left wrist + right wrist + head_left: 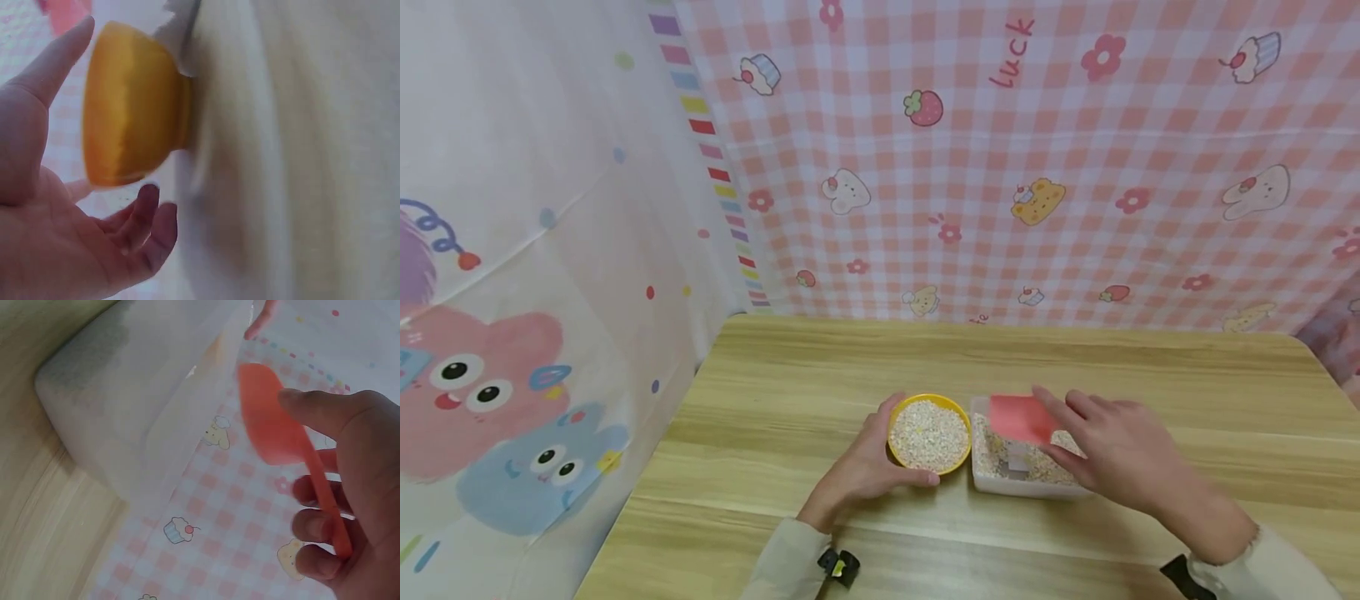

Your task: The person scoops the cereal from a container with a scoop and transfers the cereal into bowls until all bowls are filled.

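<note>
A yellow bowl [966, 417] filled with pale flakes or grains [929, 435] stands on the table. My left hand [868, 462] holds it from the left, thumb along its near side and forefinger on the far side; the other fingers curl loosely below the bowl [131, 106] in the left wrist view. With my right hand [1120, 454] I grip a coral-red scoop [1021, 418] by its handle, thumb against the back of its head [265, 419]. The scoop is above a whitish plastic tub [1022, 486] holding similar grains. Whether the scoop carries any cannot be seen.
Bowl and tub sit side by side on the wood-grain table [805, 358]. A small pale piece [1018, 457] shows among the tub's grains. Behind the table hangs a pink checked cloth [880, 167]; a cartoon-printed cloth [535, 267] hangs at the left.
</note>
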Tool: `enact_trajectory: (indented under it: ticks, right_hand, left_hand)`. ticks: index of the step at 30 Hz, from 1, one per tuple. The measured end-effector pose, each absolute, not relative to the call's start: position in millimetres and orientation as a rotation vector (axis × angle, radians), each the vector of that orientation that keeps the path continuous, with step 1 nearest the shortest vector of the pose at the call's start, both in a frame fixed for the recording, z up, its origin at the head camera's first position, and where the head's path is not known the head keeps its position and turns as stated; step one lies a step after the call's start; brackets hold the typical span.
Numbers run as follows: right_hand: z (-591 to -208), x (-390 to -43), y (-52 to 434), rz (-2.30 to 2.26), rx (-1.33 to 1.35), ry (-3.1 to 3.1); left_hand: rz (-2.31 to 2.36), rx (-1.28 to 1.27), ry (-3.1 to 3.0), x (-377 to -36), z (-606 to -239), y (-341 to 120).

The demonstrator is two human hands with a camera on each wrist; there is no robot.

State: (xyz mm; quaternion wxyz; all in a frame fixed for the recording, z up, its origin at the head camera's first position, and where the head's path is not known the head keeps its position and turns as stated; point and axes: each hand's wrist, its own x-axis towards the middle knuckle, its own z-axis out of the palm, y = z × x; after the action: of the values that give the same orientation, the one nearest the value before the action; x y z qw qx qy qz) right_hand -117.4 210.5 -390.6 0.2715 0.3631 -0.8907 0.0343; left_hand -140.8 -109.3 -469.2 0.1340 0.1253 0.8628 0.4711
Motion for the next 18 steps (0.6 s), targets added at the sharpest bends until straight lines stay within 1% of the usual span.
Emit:
enact_trajectory:
  ticks: [10,18]
  right_hand:
    - [-391.3,-113.5,219.4,0.057,0.908,-2.715]
    - [-400.6,-117.3,223.9,0.024,0.895,-2.836]
  left_hand:
    - [1.234,0.312,2.713,-130.8,-438.5,-101.1]
    - [1.318,0.382,2.766,-121.6,-425.6,-85.4]
